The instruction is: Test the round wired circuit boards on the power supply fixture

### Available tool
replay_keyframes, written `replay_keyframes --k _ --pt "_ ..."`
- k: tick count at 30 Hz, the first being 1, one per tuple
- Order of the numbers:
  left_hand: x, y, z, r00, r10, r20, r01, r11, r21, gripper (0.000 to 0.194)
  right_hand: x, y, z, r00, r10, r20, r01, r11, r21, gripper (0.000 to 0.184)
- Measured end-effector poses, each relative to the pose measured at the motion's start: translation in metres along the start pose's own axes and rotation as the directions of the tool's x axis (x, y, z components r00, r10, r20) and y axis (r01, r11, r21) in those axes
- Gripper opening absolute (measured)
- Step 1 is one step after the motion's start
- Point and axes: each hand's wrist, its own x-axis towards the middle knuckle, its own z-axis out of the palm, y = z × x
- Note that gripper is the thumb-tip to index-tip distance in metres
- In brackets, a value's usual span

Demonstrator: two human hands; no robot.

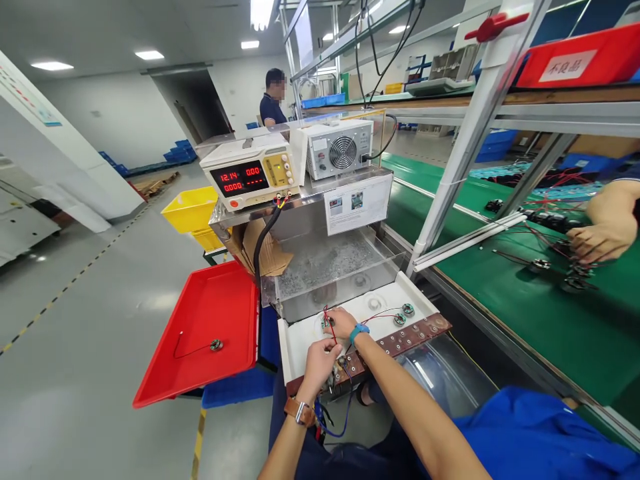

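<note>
My left hand [320, 363], with a brown watch on its wrist, is closed around thin wires at the near edge of a white tray [300, 340]. My right hand [340, 323], wearing a blue wristband, reaches across and pinches a small round part with a red wire on the tray. Two more round parts [404, 313] with red leads lie at the tray's right end. A brown strip with holes [400, 341] runs along the tray's front. A clear box of small metal pieces [330, 267] stands just behind.
A power supply [247, 175] with red digits and a fan unit [340, 150] sit on a shelf above. A red tray [210, 327] holding one wired part is to the left. Another person's hand [600, 237] works on the green conveyor [525, 293]. A person stands far back.
</note>
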Motion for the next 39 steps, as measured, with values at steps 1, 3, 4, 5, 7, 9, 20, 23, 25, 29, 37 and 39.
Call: replay_keyframes --k 1,3,4,5,7,9,20,23,25,29,37,39 --pt "0.0 -0.001 0.0 1.0 -0.003 0.003 0.003 1.0 0.009 0.026 0.0 0.001 0.001 1.0 0.0 0.0 0.0 1.0 0.002 0.028" --pt "0.001 -0.003 0.002 1.0 -0.009 0.004 0.009 1.0 0.026 0.026 0.001 0.002 0.002 1.0 0.002 -0.003 -0.002 1.0 0.003 0.029" --pt "0.002 -0.004 0.002 1.0 -0.014 0.002 0.014 0.999 0.036 0.026 0.001 0.001 0.002 1.0 0.003 -0.005 -0.003 1.0 0.004 0.03" --pt "0.002 -0.005 0.003 1.0 -0.019 -0.001 0.019 0.999 0.047 0.026 0.001 0.001 0.001 1.0 0.004 -0.005 -0.004 1.0 0.004 0.03" --pt "0.003 -0.007 0.005 0.999 -0.034 -0.011 0.035 0.997 0.067 0.025 -0.001 -0.001 -0.001 1.0 0.005 -0.003 -0.005 1.0 0.003 0.029" --pt "0.004 -0.008 0.006 0.998 -0.052 -0.024 0.054 0.995 0.083 0.026 -0.002 -0.004 -0.004 1.0 0.005 0.007 -0.005 1.0 0.0 0.028" --pt "0.001 -0.004 0.006 0.995 -0.072 -0.067 0.078 0.992 0.1 0.021 -0.006 -0.013 -0.009 1.0 0.004 0.015 -0.005 1.0 0.019 0.025" --pt "0.0 -0.003 0.007 0.994 -0.079 -0.079 0.087 0.991 0.101 0.02 -0.006 -0.012 -0.005 1.0 0.001 0.007 -0.001 1.0 0.024 0.023" --pt "-0.001 -0.004 0.007 0.993 -0.088 -0.084 0.096 0.991 0.098 0.019 -0.005 -0.011 -0.001 1.0 0.0 0.0 0.0 1.0 0.029 0.022" --pt "0.0 -0.006 0.008 0.989 -0.122 -0.085 0.131 0.986 0.102 0.018 -0.004 -0.01 0.001 1.0 -0.004 0.001 0.004 1.0 0.03 0.023" --pt "0.0 -0.001 0.006 0.991 -0.016 -0.134 0.03 0.994 0.109 0.037 -0.001 -0.019 -0.005 0.995 0.004 -0.097 0.009 0.99 0.138 0.018" --pt "0.001 -0.002 0.004 0.989 0.025 -0.146 -0.02 0.999 0.032 0.05 -0.002 -0.017 -0.014 0.957 0.081 -0.277 -0.011 0.969 0.247 0.019"
